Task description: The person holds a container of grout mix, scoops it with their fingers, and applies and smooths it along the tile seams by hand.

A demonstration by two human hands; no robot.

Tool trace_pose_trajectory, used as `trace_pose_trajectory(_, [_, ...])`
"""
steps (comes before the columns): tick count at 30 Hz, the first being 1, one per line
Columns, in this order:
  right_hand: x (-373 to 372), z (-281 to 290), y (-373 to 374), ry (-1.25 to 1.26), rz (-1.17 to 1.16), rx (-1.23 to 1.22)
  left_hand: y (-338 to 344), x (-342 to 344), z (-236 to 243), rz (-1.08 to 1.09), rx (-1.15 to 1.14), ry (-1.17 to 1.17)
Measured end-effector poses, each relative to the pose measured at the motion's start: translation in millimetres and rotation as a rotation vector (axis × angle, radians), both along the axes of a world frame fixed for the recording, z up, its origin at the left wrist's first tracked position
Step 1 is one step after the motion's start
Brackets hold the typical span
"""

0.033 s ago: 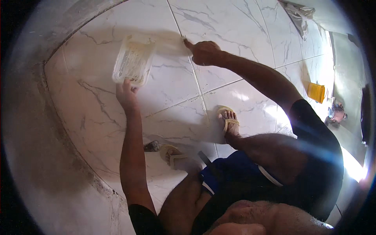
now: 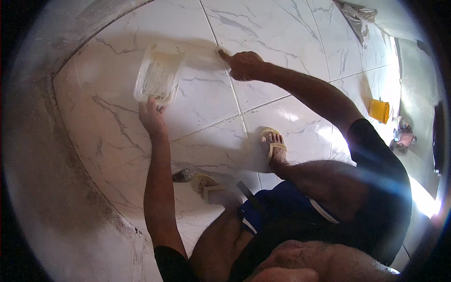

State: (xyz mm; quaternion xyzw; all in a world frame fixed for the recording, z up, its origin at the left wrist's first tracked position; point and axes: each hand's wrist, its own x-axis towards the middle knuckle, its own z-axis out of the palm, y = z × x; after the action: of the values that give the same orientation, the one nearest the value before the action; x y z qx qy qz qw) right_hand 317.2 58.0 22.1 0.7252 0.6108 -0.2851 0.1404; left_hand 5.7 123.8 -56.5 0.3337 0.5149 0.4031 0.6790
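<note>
My left hand (image 2: pixel 153 115) is closed on the near edge of a shallow, clear plastic tub (image 2: pixel 159 75). Pale, pasty residue coats the inside of the tub, which is over the white tiled floor; I cannot tell whether it rests on it. Farther right, my right hand (image 2: pixel 245 66) points with its index finger stretched out and the other fingers curled. That fingertip touches the joint line (image 2: pixel 235 96) between two floor tiles, and nothing shows in this hand.
My sandalled feet stand on the tiles (image 2: pixel 206 101), with a small dark object (image 2: pixel 182 175) beside my left sandal (image 2: pixel 204 185). A yellow container (image 2: pixel 379 111) and a pinkish bundle (image 2: pixel 405 137) lie to the right. Crumpled grey sheeting (image 2: pixel 359 21) is at the far right. A rough wall (image 2: pixel 42 155) curves along the left.
My right hand has shifted slightly toward me, its fingertip moving a little along the joint. My left hand stays on the tub in nearly the same place.
</note>
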Motion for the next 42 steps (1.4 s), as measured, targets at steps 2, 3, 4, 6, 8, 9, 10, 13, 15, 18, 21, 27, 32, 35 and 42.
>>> trace_pose_trajectory(2, [1.0,-0.9,-6.1,0.015,0.099,-0.081,-8.8,-7.8,2.9,0.030,-0.023,0.012])
trace_pose_trajectory(3, [2.3,-0.6,-7.1,0.016,0.097,-0.082,-12.0,-12.5,5.0,0.033,-0.046,0.049])
trace_pose_trajectory(4, [5.2,0.2,-7.2,0.014,0.062,-0.028,-15.7,-16.6,6.9,0.036,-0.070,0.086])
trace_pose_trajectory(6, [12.6,-1.7,-8.4,0.012,0.027,0.030,-22.4,-22.6,12.7,0.030,-0.035,0.017])
trace_pose_trajectory(8, [10.7,0.2,-9.0,0.026,0.111,0.010,-29.9,-29.8,19.1,0.026,-0.002,-0.050])
trace_pose_trajectory(9, [8.1,6.1,-9.7,0.045,0.121,-0.070,-34.8,-33.7,22.4,0.048,-0.004,-0.049])
trace_pose_trajectory(10, [6.5,9.2,-9.3,0.048,0.125,-0.069,-39.5,-37.4,25.4,0.071,-0.008,-0.046])
trace_pose_trajectory(13, [15.2,10.1,-16.1,-0.003,0.057,-0.062,-49.0,-30.7,41.5,0.100,-0.005,-0.101])
trace_pose_trajectory(15, [16.5,-0.7,-20.7,-0.018,-0.011,0.028,-53.9,-31.0,54.1,0.113,-0.005,-0.139])
trace_pose_trajectory(18, [3.1,-11.4,-28.8,0.087,-0.009,-0.031,-62.0,-31.2,64.9,0.131,-0.024,-0.199])
trace_pose_trajectory(21, [-5.0,-8.5,-21.7,0.142,-0.044,-0.009,-69.5,-34.5,68.0,0.145,-0.029,-0.223])
trace_pose_trajectory(27, [7.2,-6.6,-16.6,-0.001,0.092,0.012,-75.8,-30.9,74.9,0.125,-0.035,-0.267])
trace_pose_trajectory(32, [11.9,-1.4,-18.3,0.074,0.113,0.038,-78.0,-29.3,87.6,0.170,-0.040,-0.255])
trace_pose_trajectory(35, [16.2,-2.9,-15.9,0.038,0.037,0.033,-77.8,-28.1,89.3,0.128,-0.015,-0.281])
trace_pose_trajectory(42, [11.0,7.8,-13.5,0.014,0.185,-0.025,-80.3,-29.3,90.3,0.122,0.011,-0.230])
